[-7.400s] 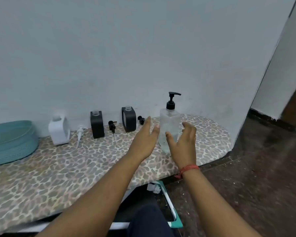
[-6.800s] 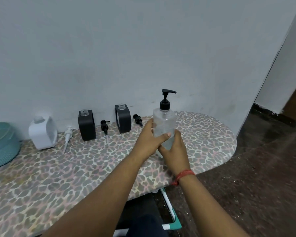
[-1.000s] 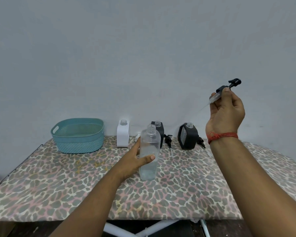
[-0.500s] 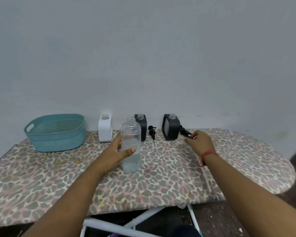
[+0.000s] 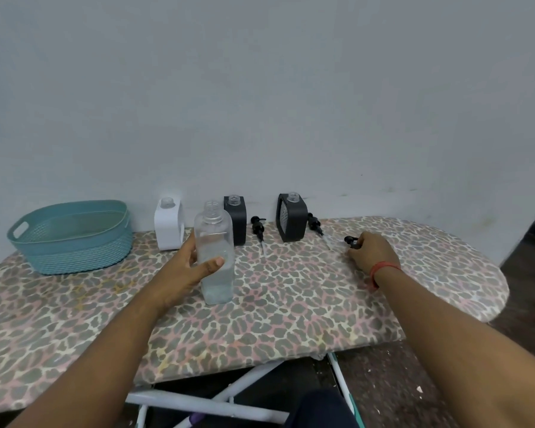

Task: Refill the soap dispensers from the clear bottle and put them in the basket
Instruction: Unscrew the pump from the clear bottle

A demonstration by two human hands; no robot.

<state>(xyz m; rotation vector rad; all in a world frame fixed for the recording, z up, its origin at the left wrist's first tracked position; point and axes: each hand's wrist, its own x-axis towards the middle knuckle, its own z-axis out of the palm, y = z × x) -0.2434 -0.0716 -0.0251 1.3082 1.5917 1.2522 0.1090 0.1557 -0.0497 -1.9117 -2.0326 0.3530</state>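
At the far left of the leopard-print ironing board (image 5: 291, 304), a teal basket (image 5: 71, 239) is set close to the wall (image 5: 260, 88), upright and with nothing seen inside it. To its right a white soap dispenser (image 5: 168, 225) is stood against the wall with its neck uncapped. Just in front of it, the clear bottle (image 5: 215, 253) is kept upright on the board, its pump removed and its neck open; some clear liquid is seen in its lower part. The bottle is gripped by the left hand (image 5: 187, 270), whose fingers are curled behind the body while the thumb is pressed across the front. Partly hidden behind the bottle, a black soap dispenser (image 5: 237, 219) is stood uncapped. A black pump (image 5: 258, 227) is laid on the board beside it, and a second black dispenser (image 5: 292, 218), also uncapped, is placed further right with another pump (image 5: 315, 223) lying against its right side. Further right, the right hand (image 5: 371, 253) is lowered to the board, and a third pump head (image 5: 351, 241) is pinched at its fingertips. A red thread (image 5: 383, 268) is worn on that wrist.
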